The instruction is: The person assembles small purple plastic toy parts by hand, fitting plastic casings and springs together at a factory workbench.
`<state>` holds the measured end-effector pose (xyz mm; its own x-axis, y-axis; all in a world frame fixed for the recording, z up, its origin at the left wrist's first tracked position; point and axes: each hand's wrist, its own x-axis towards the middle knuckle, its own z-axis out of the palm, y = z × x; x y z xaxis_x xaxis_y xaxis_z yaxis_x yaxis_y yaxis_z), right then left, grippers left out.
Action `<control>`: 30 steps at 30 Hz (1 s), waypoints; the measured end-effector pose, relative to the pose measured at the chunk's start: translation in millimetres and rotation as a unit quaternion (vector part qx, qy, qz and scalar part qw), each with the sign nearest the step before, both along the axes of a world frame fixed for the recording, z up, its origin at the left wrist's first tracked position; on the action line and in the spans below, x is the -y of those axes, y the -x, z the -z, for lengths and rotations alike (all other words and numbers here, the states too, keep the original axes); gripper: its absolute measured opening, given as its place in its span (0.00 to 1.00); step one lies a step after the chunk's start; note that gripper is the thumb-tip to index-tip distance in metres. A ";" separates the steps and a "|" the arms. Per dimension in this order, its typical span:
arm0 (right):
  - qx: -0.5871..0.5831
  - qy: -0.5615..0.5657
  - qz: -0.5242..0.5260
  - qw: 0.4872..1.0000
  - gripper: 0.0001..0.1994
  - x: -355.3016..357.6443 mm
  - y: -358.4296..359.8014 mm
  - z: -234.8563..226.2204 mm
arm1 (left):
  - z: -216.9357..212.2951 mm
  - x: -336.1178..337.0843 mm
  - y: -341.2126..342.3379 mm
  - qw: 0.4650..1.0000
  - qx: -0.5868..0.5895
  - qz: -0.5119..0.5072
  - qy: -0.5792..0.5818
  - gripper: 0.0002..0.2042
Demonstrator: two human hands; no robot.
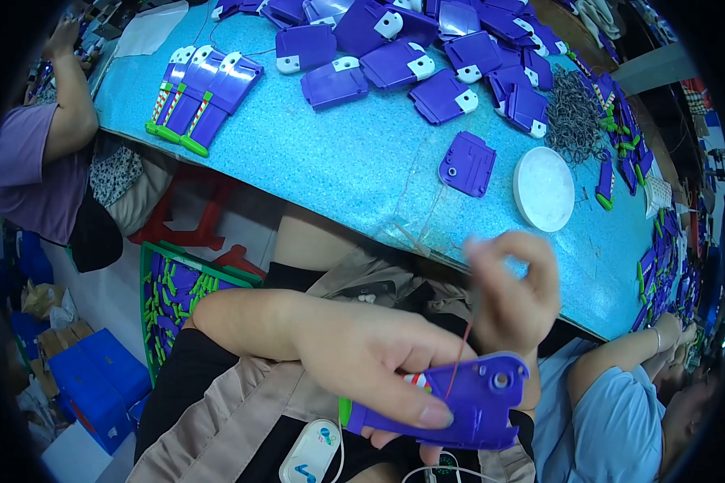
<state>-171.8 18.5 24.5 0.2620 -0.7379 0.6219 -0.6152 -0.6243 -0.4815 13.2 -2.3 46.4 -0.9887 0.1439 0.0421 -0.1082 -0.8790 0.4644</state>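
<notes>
My left hand [387,362] is closed round a purple plastic wing-shaped piece [479,406] above my lap, thumb pressed on its inner face. The piece has a round post near one corner, a red-and-white striped strip and a green end. A thin red wire [457,366] rises from it towards my right hand [519,294]. The fingers of that hand are bent in a pinch above the piece, slightly blurred, and the wire runs up to them. On the table ahead lies a loose purple cover [468,164] with a small round post, beside a white round dish [544,189].
Several purple covers [391,60] are piled at the back of the blue table [338,161]. Assembled wings [205,97] lie back left, dark tangled springs or wires [572,117] right. A green crate [157,302] of parts stands left. People sit on both sides.
</notes>
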 end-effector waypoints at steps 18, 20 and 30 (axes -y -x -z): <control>0.112 -0.001 -0.003 0.994 0.13 -14.4 12.9 -3.1 | 8.3 -10.3 9.2 0.779 0.179 -0.382 0.464 0.06; 0.081 0.002 0.005 0.997 0.14 -15.2 12.3 -3.7 | 9.6 -11.0 8.5 0.777 0.177 -0.384 0.465 0.06; 0.032 0.027 0.030 0.999 0.13 -11.5 10.0 -4.9 | 11.0 -10.5 7.4 0.752 0.172 -0.396 0.498 0.06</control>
